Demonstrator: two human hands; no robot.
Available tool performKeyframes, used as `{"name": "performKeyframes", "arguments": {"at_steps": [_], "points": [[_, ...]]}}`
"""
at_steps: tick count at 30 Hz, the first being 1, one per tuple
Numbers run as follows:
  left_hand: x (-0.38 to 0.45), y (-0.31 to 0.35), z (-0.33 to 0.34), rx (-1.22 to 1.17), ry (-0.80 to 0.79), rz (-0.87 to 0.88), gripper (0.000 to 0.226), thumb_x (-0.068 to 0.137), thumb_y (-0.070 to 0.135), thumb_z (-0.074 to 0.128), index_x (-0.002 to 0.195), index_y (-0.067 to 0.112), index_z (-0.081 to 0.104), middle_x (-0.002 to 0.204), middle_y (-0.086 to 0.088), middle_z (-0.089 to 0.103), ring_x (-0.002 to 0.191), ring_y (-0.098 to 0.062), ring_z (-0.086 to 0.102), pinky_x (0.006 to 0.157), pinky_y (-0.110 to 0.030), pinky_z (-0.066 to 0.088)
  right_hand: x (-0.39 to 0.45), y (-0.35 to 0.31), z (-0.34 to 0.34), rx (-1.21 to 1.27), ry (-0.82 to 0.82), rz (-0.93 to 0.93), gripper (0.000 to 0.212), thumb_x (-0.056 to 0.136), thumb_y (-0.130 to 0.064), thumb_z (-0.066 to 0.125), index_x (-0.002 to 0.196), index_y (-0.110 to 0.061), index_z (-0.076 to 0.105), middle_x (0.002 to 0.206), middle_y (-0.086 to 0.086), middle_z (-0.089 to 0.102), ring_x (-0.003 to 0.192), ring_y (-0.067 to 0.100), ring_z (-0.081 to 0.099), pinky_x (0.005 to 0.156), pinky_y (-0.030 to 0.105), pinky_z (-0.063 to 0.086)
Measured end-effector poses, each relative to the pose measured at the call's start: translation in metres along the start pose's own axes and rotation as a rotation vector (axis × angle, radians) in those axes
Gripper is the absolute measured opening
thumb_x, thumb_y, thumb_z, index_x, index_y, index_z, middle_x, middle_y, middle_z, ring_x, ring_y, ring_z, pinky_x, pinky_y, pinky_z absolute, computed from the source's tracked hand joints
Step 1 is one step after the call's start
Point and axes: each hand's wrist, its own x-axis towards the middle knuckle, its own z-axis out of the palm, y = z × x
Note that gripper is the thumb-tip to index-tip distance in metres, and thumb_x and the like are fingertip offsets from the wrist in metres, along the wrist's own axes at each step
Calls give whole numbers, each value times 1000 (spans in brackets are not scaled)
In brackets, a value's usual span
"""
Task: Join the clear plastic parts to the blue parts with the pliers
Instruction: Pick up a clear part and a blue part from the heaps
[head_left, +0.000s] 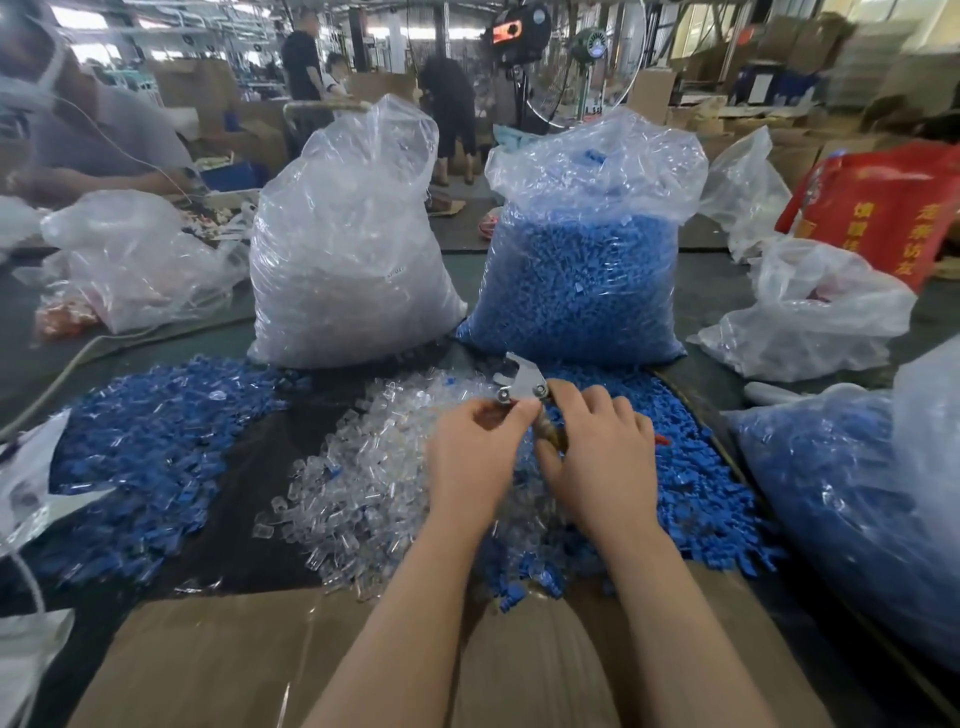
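At the near edge of the bench (717, 291) we note flattened cardboard (218, 670) under both forearms. Beyond it, our left hand (475, 449) has its fingers curled, pinching a small piece at the pliers (522, 382); we cannot tell which piece. Our right hand (597, 452) grips the pliers' handles, the metal head pointing away from us, jaws slightly parted. Beneath the hands lies a loose heap of clear plastic parts (358, 483), with blue parts (696, 499) spread just to its right, and a second blue pile (150, 441) toward the left edge. Farther back, side by side, stand a tall bag of clear parts (348, 249) and a tall bag of blue parts (582, 275). Another bag of blue pieces (857, 509) sits at the right edge.
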Motion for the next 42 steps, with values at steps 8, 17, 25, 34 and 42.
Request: {"name": "performKeyframes", "arguments": {"at_steps": [8,17,25,34,42], "points": [[-3,-4,-4,52,8,100,18,80,46,76,83,27,76,80,11,75,82,-8,69,87,-41,55,-7,5,5,-27,-50,114,55,77,-26,66,130,-27,49,113,3,56,110,30,51,107,49,31],[-12,-40,-30,1022,-36,177,52,93,63,42,142,47,35,149,4,39,138,-23,31,112,-47,23,-12,12,10,-205,-229,273,34,92,-36,62,116,-15,51,113,9,54,80,25,60,66,34,39],[-18,-42,-38,910,-31,255,28,92,53,54,116,39,57,121,11,54,102,-5,36,87,-25,29,-17,7,15,-169,-314,256,17,94,-26,58,107,-16,53,107,5,57,67,22,49,57,33,32],[-19,-43,-46,838,-10,213,30,93,45,58,121,35,60,120,11,57,99,-1,36,85,-21,31,-20,8,17,-183,-317,273,16,91,-23,59,89,-18,44,94,3,59,64,20,45,57,32,35],[-22,-43,-49,734,49,253,26,97,30,59,122,30,65,115,14,67,87,7,46,66,-2,22,-21,8,20,-134,-292,253,12,88,-25,59,95,-19,51,93,3,57,65,22,46,57,33,36]]}}
